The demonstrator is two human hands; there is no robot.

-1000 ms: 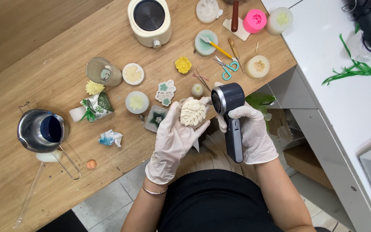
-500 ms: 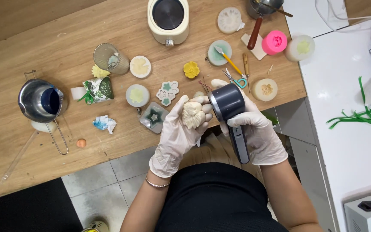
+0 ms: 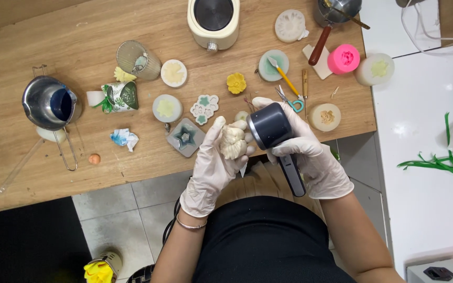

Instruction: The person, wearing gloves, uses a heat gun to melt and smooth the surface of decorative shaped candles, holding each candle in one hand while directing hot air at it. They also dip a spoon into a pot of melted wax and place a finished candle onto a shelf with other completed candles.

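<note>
Now, at the edge of the wooden table, my gloved left hand cups a cream flower-shaped candle while my gloved right hand grips a dark heat gun, its nozzle just beside the wax. Several filled silicone moulds and a yellow wax flower lie finished; this piece, I judge, is mid-touch-up.

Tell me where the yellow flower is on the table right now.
In the head view, the yellow flower lies on the wooden table, just beyond the gloved hands, between the round cream mold and the teal dish.
</note>
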